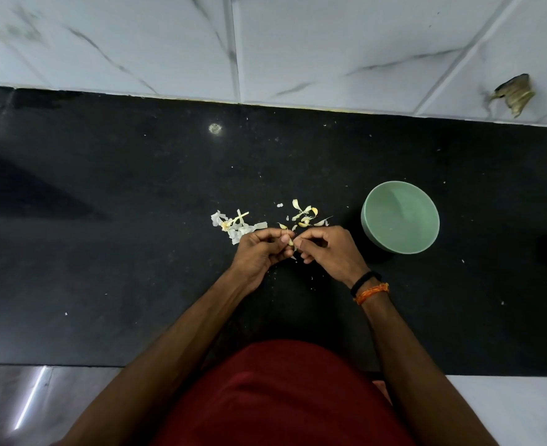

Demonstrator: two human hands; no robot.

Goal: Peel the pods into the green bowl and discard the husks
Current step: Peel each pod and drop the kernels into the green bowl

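A small pale pod (291, 242) is pinched between the fingertips of my left hand (262, 251) and my right hand (325, 249), just above the black counter (137, 252). Both hands meet at the counter's middle. The green bowl (400, 217) stands to the right of my right hand, and its inside looks bare. Two loose heaps of whitish-yellow husks lie just beyond my hands: one husk heap (233, 225) on the left, another husk heap (306, 215) on the right.
A white marble-tiled wall (265, 43) rises behind the counter, with a chipped hole (515, 93) at the right. Small white flecks dot the counter. My red shirt (282, 397) fills the lower middle, and black and orange wrist bands (368, 286) circle my right wrist.
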